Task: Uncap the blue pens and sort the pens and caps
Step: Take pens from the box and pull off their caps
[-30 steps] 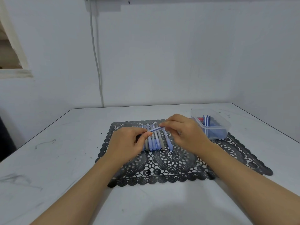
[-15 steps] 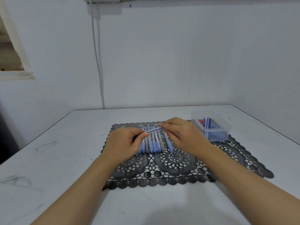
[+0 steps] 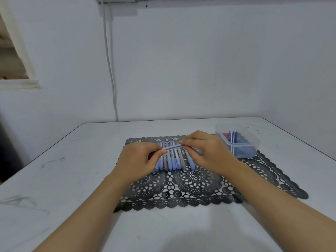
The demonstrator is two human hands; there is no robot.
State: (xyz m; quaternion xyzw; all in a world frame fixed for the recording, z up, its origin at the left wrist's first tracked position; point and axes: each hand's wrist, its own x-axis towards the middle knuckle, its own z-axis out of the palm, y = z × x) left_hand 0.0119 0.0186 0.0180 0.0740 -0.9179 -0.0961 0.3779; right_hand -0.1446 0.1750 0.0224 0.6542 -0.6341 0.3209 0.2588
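A blue pen (image 3: 172, 147) lies crosswise in the air between my hands. My left hand (image 3: 138, 160) pinches its left end, and my right hand (image 3: 207, 151) pinches its right end. Under the hands a row of several blue and grey pens (image 3: 171, 160) lies side by side on a black lace mat (image 3: 196, 184). Part of the row is hidden by my hands. Whether the held pen's cap is on, I cannot tell.
A clear plastic box (image 3: 238, 140) stands at the mat's back right corner with blue pens upright in it and something red inside. The white table (image 3: 72, 170) ends at a wall behind. A cable (image 3: 110, 70) runs down that wall.
Both hands keep hold of the blue pen; they have stayed in nearly the same place over the row.
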